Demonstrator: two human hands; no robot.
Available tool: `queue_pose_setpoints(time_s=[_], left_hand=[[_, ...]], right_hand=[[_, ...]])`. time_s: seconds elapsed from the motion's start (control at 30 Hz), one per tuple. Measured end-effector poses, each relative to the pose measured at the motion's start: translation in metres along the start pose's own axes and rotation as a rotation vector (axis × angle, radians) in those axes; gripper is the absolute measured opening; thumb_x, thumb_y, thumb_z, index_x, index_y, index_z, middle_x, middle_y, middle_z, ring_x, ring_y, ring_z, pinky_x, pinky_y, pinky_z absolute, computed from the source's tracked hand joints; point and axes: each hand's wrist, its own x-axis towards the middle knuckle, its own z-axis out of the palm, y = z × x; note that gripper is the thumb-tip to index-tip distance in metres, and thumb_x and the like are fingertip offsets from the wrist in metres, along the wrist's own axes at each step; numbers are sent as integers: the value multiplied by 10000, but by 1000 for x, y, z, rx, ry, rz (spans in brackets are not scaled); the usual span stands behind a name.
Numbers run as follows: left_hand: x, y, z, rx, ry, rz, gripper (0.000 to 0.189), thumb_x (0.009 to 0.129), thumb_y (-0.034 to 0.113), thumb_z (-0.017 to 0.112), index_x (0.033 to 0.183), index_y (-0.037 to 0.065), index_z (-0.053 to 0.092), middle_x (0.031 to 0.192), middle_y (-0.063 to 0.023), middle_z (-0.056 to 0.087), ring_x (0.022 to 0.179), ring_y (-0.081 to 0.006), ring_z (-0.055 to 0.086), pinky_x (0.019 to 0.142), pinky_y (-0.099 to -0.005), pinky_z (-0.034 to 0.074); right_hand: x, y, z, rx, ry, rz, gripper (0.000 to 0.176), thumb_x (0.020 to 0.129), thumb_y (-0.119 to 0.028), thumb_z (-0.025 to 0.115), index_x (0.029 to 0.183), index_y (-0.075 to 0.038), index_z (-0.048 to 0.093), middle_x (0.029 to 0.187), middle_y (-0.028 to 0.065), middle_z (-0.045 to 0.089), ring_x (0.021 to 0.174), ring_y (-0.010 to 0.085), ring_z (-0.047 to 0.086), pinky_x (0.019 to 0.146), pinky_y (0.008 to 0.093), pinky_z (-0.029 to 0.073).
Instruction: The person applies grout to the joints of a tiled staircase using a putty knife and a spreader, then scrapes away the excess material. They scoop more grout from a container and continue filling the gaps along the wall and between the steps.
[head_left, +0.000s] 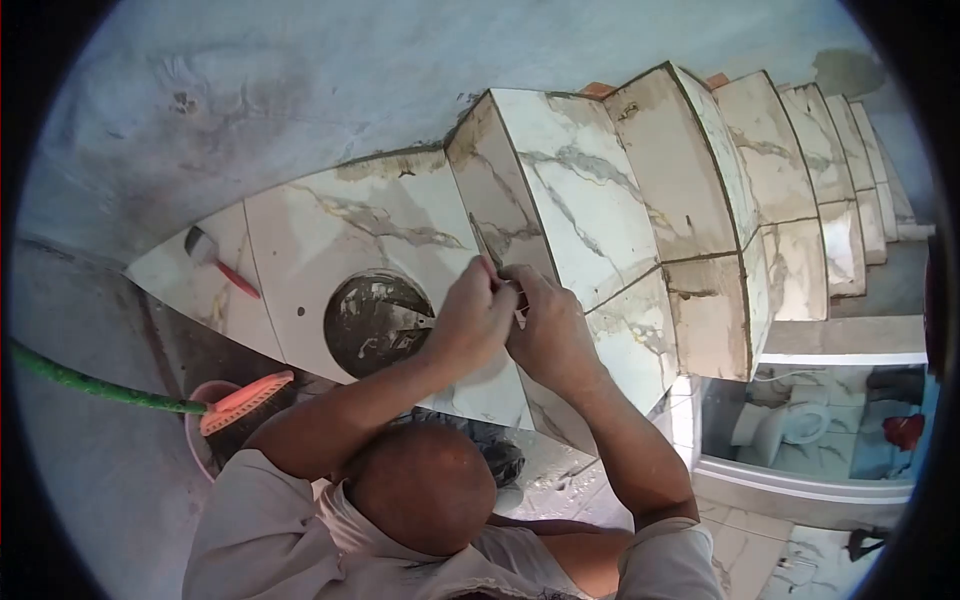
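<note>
My left hand (468,314) and my right hand (553,335) meet at the foot of a marble-patterned stair riser (497,185), fingers closed. A thin, narrow blade-like tool (484,240) slants up past my left fingertips along the joint between tread and riser. Something dark red shows between the hands, by my right fingers; my fingers hide most of it. Just left of my left wrist, a round bowl (360,335) of grey paste sits on the tiled tread (300,240). A flat trowel or scraper (395,318) lies in the bowl.
A scraper with a red handle (238,280) lies on the tread at left. Below it, an orange brush (248,400) with a green handle rests over a pink bucket (195,425). More tiled steps (780,150) rise rightward. A toilet (795,424) shows through an opening at right.
</note>
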Motion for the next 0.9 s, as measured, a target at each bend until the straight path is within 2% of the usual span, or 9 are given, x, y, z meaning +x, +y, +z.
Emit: queue_pose_setpoints(time_s=[0.07, 0.13, 0.2, 0.3, 0.4, 0.47, 0.6, 0.73, 0.9], left_hand=[[0, 8, 1, 45, -63, -8, 213, 870, 137, 553, 936, -48, 471, 812, -226, 566, 789, -411, 571, 713, -467, 452], [3, -3, 7, 246, -42, 371, 226, 893, 149, 578, 1004, -16, 470, 908, -210, 548, 853, -372, 545, 762, -437, 436], [8, -2, 10, 179, -85, 371, 268, 887, 169, 610, 1038, -2, 469, 928, -200, 538, 882, -382, 524, 795, -450, 421], [12, -14, 14, 12, -261, 453, 296, 886, 174, 621, 1061, -10, 469, 997, -196, 538, 944, -381, 544, 820, -436, 435], [-5, -32, 10, 13, -297, 465, 331, 877, 176, 635, 1101, -19, 488, 1069, -205, 549, 1042, -382, 545, 895, -433, 441], [-13, -48, 12, 61, -291, 524, 378, 867, 175, 645, 1146, -29, 492, 1136, -215, 543, 1100, -383, 530, 933, -432, 436], [-18, -54, 32, 221, -230, 678, 538, 846, 201, 663, 1268, -71, 469, 1315, -250, 485, 1234, -398, 471, 1034, -458, 392], [-13, -53, 50, 361, -204, 656, 618, 839, 241, 670, 1297, -104, 439, 1356, -292, 439, 1260, -425, 441, 1065, -487, 352], [-1, -60, 77, 249, -233, 509, 687, 847, 283, 673, 1324, -118, 382, 1346, -359, 408, 1269, -489, 409, 1082, -522, 318]], right_hand=[[5, 0, 2, -133, 27, 0, 265, 786, -71, 636, 1028, -1, 555, 861, 185, 647, 825, 387, 636, 733, 449, 506], [9, 2, 1, -42, 124, 73, 199, 799, -43, 601, 990, -17, 553, 873, 201, 640, 816, 409, 624, 715, 451, 493], [8, 16, -3, -19, 154, 99, 186, 814, -21, 582, 999, -24, 559, 848, 186, 632, 795, 368, 642, 695, 414, 491], [7, 50, -6, 353, 166, 96, 192, 898, -29, 553, 1086, -8, 586, 843, 96, 639, 766, 196, 632, 685, 337, 502], [10, 79, -55, 344, 41, 390, 295, 890, -16, 558, 1185, -11, 542, 984, 48, 660, 804, 98, 610, 735, 247, 507], [12, 94, -71, 597, 69, 388, 313, 871, 9, 540, 1183, -3, 545, 980, 44, 653, 831, 100, 601, 767, 246, 499], [12, 101, -62, 512, 46, 355, 326, 852, 28, 531, 1176, 1, 547, 991, 43, 648, 881, 102, 595, 801, 251, 492], [13, 101, -47, 531, -33, 320, 316, 837, 41, 549, 1150, 6, 564, 993, 48, 644, 918, 98, 587, 829, 256, 483], [15, 96, -45, 212, 45, 393, 280, 830, -46, 662, 1097, 15, 609, 955, 89, 693, 849, 125, 636, 774, 279, 510]])
